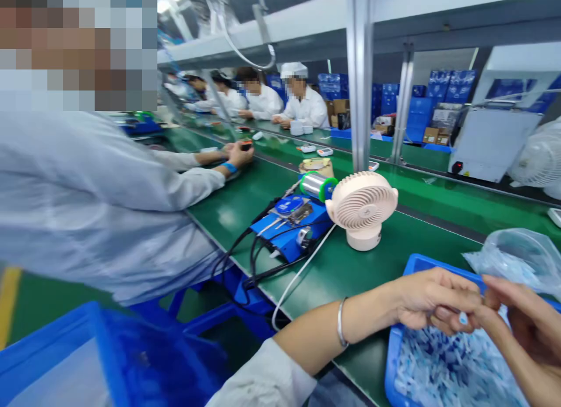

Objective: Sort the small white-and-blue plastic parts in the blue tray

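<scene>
1. The green workbench runs beneath and beyond both hands, the biggest thing near them.
2. A co-worker in a white coat sits well off to the left of the left hand, busy with a separate dark object.
3. A blue tub stands right under the two hands, its near-left wall below the left wrist. Loose pale-blue and white pieces cover what shows of its inside.
4. A cream fan stands beyond the left hand and to its left, well apart from it.
5. A clear bag with similar pale bits lies just beyond the right hand, by the tub's far side.
6. The left hand has its fingers curled around something small; the right hand meets it at the fingertips. I can't tell from here whether the right is gripping anything.
7. The small piece pokes out of the left hand's curled fingers, only its whitish-blue end showing, above the tub. To my eye, the step in hand is working this piece between both hands; the next move seems to call for a steady left pinch and fine right-hand fingertip work.
</scene>
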The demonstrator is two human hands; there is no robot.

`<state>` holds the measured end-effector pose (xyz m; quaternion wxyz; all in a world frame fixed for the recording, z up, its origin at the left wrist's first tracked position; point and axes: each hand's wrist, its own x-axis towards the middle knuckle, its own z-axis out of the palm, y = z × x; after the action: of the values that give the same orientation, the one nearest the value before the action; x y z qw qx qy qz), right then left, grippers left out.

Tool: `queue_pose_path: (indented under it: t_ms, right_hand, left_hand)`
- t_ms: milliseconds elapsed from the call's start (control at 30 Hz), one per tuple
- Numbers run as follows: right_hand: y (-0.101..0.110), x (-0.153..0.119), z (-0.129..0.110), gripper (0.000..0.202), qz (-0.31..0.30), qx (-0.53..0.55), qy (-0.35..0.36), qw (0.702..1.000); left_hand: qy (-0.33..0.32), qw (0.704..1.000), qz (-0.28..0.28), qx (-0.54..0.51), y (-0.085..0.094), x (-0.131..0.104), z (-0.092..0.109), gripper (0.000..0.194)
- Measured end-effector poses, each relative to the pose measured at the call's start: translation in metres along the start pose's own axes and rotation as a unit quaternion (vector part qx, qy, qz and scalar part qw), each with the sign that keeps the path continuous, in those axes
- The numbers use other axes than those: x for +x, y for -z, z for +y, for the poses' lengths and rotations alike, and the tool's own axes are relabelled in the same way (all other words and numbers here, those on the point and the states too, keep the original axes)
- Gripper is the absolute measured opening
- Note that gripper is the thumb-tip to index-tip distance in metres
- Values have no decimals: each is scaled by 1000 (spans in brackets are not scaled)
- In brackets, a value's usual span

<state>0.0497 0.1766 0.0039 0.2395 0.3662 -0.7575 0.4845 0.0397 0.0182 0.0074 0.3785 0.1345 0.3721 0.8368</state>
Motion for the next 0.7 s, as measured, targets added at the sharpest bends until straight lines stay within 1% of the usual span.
queue_pose_path:
  t_ms: [67,100,200,333,467,600,700]
  right_hand:
    - [-4,5,-17,44,39,-28,-7,999]
    - [-6,8,-24,44,36,-23,14,999]
    - [-8,16,-36,42,6,-11,32,999]
    - [-6,19,-37,40,-17,17,35,999]
    - [-6,17,-35,44,-45,15,48,998]
    - [-6,16,-35,46,-22,18,39,999]
    - [-5,18,-36,37,-16,20,11,1000]
  left_hand:
    - [10,1000,16,6,-1,-2,2,25]
    - [14,1000,17,10,-1,-3,3,25]
    - [26,999,9,16,1,-4,5,27]
    - [25,999,15,26,-1,-4,5,24]
    - [24,999,25,41,-4,-5,6,22]
    - [4,997,37,68,-4,-5,7,28]
    - [-13,994,62,90,-4,-5,7,36]
